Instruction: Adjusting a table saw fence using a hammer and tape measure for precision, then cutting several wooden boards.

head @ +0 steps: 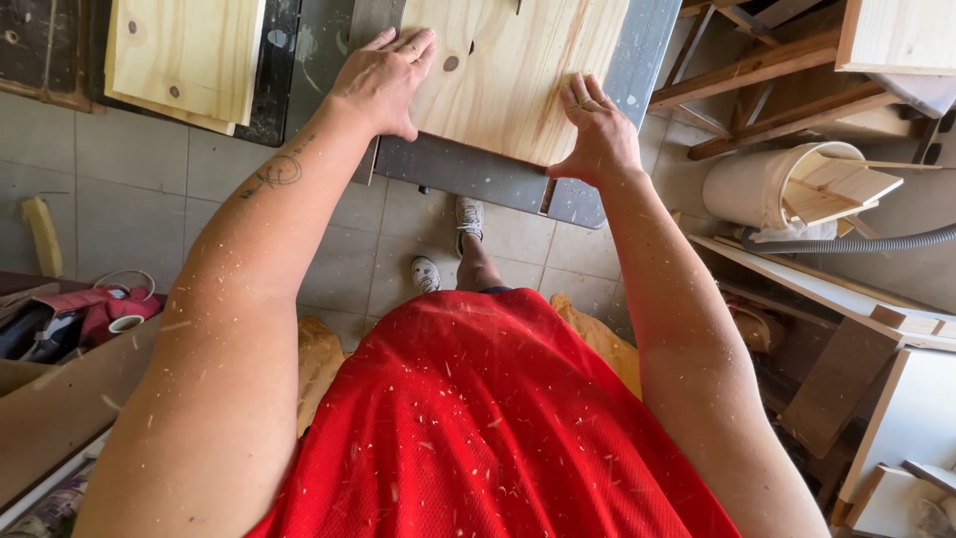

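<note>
Grey tiled floor (129, 189) in bright daylight. Stacked boards (184, 60) upper left. At right, a white bucket (742, 184) of offcuts, a grey hose (856, 242) and timber frames (767, 85).

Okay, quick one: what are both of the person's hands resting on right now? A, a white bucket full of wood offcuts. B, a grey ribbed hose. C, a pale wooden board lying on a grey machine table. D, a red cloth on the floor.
C: the left hand and right hand both lie flat on the pale wooden board, which sits on the grey machine table.
</note>
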